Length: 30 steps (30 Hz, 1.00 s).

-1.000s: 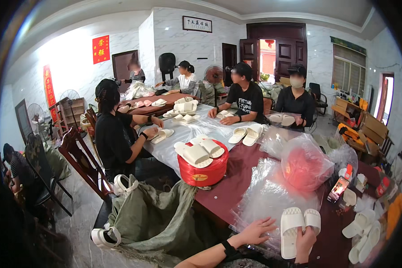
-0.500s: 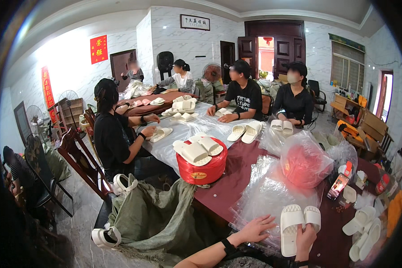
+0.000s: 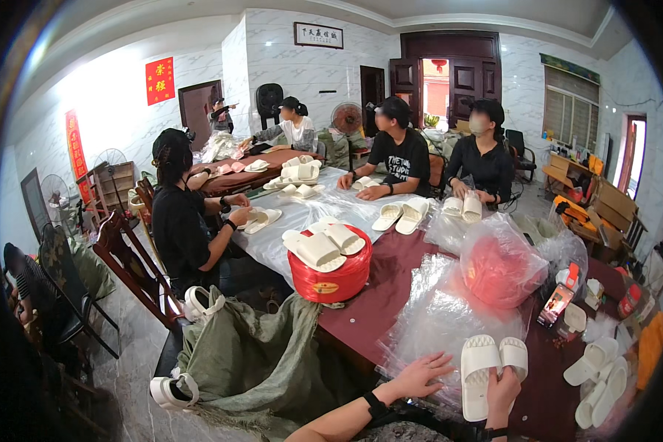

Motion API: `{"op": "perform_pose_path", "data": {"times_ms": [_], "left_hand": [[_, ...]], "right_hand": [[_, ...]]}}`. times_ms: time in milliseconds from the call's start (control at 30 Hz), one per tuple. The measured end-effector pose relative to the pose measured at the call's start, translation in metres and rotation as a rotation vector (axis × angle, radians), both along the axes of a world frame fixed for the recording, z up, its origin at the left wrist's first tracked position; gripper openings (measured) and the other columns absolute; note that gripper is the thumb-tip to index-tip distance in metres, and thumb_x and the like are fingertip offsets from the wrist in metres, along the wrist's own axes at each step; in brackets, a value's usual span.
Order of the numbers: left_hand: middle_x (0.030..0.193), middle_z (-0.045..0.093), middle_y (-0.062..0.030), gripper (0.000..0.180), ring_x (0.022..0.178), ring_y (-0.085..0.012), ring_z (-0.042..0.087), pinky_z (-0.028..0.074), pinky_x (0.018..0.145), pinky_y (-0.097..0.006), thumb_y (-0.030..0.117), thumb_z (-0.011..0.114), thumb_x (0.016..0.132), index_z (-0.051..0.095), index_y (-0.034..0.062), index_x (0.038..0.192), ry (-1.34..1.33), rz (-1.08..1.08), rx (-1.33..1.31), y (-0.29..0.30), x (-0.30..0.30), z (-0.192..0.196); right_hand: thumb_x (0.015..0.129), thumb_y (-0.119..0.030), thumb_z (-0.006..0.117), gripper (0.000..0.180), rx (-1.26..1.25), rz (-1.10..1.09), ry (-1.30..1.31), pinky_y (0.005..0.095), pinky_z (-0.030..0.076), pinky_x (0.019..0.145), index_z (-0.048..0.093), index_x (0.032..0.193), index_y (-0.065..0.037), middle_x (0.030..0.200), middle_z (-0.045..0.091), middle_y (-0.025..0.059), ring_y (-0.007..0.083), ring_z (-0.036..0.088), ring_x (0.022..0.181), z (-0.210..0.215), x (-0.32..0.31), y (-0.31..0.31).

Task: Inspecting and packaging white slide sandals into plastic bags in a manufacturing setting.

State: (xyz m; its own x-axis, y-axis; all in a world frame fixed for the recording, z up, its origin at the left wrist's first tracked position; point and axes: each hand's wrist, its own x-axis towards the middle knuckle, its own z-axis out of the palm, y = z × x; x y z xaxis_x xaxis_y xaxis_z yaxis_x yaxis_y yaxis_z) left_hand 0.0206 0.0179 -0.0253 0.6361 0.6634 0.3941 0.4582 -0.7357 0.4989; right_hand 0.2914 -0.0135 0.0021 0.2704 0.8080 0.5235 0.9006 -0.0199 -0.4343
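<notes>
My right hand (image 3: pixel 502 389) grips a pair of white slippers (image 3: pixel 490 365) held together, soles facing me, at the near edge of the dark red table (image 3: pixel 390 287). My left hand (image 3: pixel 420 374) lies flat with fingers spread on a sheet of clear plastic bags (image 3: pixel 438 317) just left of the slippers. A black band circles my left wrist.
A red tub (image 3: pixel 330 274) carries white slippers. A clear bag over something red (image 3: pixel 499 267) stands behind the plastic. A phone (image 3: pixel 556 303) and loose slippers (image 3: pixel 597 372) lie at the right. A green sack (image 3: pixel 250 361) hangs left. Several people sit around the table.
My right hand has drawn the slipper pair slightly toward me and lower. My left hand stays spread on the plastic. The view has shifted a little.
</notes>
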Motion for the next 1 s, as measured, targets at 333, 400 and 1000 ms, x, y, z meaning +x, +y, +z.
{"op": "perform_pose_path", "data": {"times_ms": [333,400,1000], "left_hand": [[0.162,0.034,-0.0139,0.062,0.148,-0.0379,0.031,0.03,0.12,-0.047,0.024,0.066,0.09,0.048,0.0124,0.148,0.007,0.004,0.007,0.0006,-0.0003,-0.0011],[0.161,0.036,-0.0151,0.063,0.147,-0.0386,0.032,0.031,0.12,-0.047,0.024,0.067,0.088,0.049,0.0126,0.148,0.003,0.005,0.007,0.002,-0.0001,-0.0027],[0.163,0.034,-0.0117,0.063,0.147,-0.0382,0.033,0.031,0.119,-0.048,0.025,0.066,0.091,0.047,0.0128,0.15,0.019,-0.003,0.039,0.0017,-0.0011,-0.0026]], "right_hand": [[0.089,-0.033,0.073,0.038,-0.016,0.0,-0.005,0.0515,0.047,0.064,0.06,0.077,0.001,0.069,0.061,0.0189,0.0427,0.062,0.068,0.0035,-0.0009,-0.0022],[0.089,-0.033,0.073,0.039,-0.004,0.007,0.004,0.0516,0.047,0.064,0.06,0.078,0.001,0.07,0.061,0.0191,0.0428,0.062,0.069,0.0028,-0.0004,-0.0008],[0.085,-0.029,0.075,0.034,-0.037,-0.02,0.013,0.0527,0.048,0.066,0.06,0.077,0.0,0.075,0.064,0.0192,0.0433,0.063,0.072,-0.0009,0.0011,0.0007]]}}
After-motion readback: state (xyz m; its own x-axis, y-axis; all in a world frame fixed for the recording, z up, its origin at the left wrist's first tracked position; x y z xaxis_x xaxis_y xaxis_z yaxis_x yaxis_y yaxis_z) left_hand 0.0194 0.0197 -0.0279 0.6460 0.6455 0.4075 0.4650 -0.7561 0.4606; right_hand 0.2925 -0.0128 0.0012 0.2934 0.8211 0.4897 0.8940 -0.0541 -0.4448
